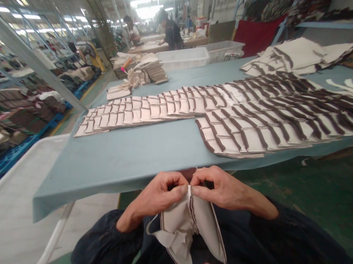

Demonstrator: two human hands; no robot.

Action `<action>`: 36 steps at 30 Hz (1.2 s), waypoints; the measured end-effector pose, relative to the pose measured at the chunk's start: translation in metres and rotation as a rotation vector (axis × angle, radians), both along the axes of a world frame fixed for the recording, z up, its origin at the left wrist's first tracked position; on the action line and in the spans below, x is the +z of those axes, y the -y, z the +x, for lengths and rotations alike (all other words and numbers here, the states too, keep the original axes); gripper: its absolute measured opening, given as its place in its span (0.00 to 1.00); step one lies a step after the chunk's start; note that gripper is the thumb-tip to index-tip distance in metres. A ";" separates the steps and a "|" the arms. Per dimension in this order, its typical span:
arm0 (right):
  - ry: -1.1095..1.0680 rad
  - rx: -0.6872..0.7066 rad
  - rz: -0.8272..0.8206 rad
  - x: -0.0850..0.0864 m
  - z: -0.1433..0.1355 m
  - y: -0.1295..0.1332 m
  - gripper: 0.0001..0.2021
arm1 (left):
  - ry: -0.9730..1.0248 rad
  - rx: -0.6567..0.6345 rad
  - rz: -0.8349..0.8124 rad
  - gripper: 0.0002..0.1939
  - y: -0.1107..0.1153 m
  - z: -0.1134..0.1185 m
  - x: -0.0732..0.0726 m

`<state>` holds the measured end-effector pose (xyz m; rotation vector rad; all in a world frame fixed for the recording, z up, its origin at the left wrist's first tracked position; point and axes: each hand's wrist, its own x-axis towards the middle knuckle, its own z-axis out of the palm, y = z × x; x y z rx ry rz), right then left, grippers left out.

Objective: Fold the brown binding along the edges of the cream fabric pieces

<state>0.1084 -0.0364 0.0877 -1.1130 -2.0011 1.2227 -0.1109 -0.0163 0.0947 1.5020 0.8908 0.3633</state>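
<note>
Close to my body, both hands hold one cream fabric piece (177,230) with a dark seam down its middle and dark edging. My left hand (158,192) pinches its upper edge between thumb and fingers, left of the seam. Just right of the seam, my right hand (223,186) pinches the same edge, and the thumbs nearly meet. A loose pale strip (162,236) hangs at the left side of the piece. The fabric's lower part drapes down in front of my dark clothing.
Overlapping rows of cream pieces with dark edges (253,132) lie across the blue-covered table (130,154). More fabric stacks (154,70) and a cream pile (299,56) sit farther back. White bins (181,57) stand beyond; a white cart (17,211) is at left. Co-workers (173,31) are in the distance.
</note>
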 end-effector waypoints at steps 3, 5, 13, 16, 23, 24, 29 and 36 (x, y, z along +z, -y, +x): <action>-0.010 0.041 -0.070 0.001 0.001 -0.002 0.10 | -0.009 -0.020 -0.009 0.11 0.000 0.001 0.000; -0.014 0.041 -0.074 0.000 0.001 -0.003 0.10 | -0.006 -0.021 -0.012 0.11 0.000 0.001 0.000; 0.031 0.021 -0.005 0.000 -0.002 0.002 0.09 | 0.020 -0.034 0.008 0.12 0.001 -0.001 0.000; 0.057 0.004 0.042 0.002 -0.003 0.004 0.09 | 0.018 -0.038 0.053 0.13 0.002 -0.001 -0.001; 0.143 0.000 0.141 0.002 -0.001 0.010 0.09 | -0.031 -0.077 0.136 0.08 0.004 0.000 0.000; 0.147 -0.008 0.142 0.001 -0.001 0.011 0.09 | -0.048 -0.079 0.171 0.07 0.005 0.001 0.001; 0.197 -0.095 0.150 -0.002 -0.004 0.016 0.04 | -0.220 -0.049 0.453 0.04 0.013 0.007 0.009; 0.189 -0.151 0.153 -0.003 -0.006 0.019 0.04 | -0.175 -0.046 0.319 0.07 0.011 0.006 0.009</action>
